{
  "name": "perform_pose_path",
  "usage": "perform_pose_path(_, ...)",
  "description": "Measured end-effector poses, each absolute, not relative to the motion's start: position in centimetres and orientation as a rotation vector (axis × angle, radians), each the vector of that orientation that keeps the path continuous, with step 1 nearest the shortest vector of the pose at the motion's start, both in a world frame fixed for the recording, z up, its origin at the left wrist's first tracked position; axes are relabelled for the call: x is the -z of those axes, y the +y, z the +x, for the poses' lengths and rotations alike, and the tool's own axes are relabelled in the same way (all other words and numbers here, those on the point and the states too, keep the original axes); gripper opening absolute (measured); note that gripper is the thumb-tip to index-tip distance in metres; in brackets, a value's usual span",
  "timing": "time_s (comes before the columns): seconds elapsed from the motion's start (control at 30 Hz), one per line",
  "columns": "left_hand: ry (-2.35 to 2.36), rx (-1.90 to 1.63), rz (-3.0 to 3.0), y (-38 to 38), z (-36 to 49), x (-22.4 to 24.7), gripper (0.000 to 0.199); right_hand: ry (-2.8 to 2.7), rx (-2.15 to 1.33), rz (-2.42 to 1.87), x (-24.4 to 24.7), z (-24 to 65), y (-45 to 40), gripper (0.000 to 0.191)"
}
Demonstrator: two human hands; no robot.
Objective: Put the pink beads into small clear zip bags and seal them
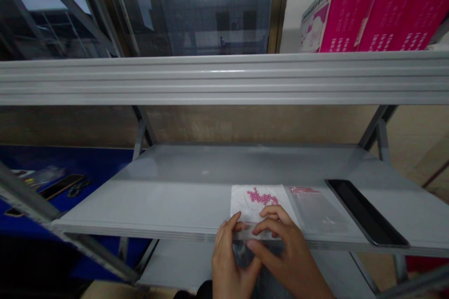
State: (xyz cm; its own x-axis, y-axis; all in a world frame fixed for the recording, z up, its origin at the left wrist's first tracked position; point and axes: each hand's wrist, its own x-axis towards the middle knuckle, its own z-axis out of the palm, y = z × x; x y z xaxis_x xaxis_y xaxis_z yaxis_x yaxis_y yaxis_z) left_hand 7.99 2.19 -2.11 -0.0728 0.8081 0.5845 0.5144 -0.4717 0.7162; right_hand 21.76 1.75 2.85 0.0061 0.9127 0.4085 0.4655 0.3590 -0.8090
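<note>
Pink beads lie in a loose cluster on a white sheet of paper at the shelf's front edge. Just in front of them, my left hand and my right hand are close together, fingers curled around a clear thin item that looks like a plastic bag. Fingers of both hands are bent toward it, and the left thumb reaches near the right thumb. To the right of the paper rests a stack of clear zip bags with red top strips.
A black tablet-like slab lies at the right of the grey shelf. An upper shelf beam crosses above, with pink boxes on it. A blue surface holds a phone at left.
</note>
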Motion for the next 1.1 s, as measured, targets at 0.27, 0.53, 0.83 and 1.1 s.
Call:
perform_pose_path(0.27, 1.184, -1.488, 1.687, 1.0, 6.8, 0.9, 0.065, -1.461, -0.895, -1.097, -3.1, 21.5, 1.5, 0.007)
perform_pose_path(0.53, 1.113, -1.383, 1.367, 0.9, 5.5, -1.1, 0.032, -1.327, -0.873, -1.034, -3.7, 21.3, 1.1, 0.003)
perform_pose_path(0.83, 1.157, -1.515, 1.561, 0.5, 5.7, -1.6, 0.029, -1.41, -0.847, -1.038, -4.3, 21.3, 0.7, 0.003)
perform_pose_path(1.1, 1.082, -1.512, 1.576, 0.1, 5.3, -2.0, 0.035, -1.505, -0.932, -1.032, -3.6, 21.2, 0.5, 0.014)
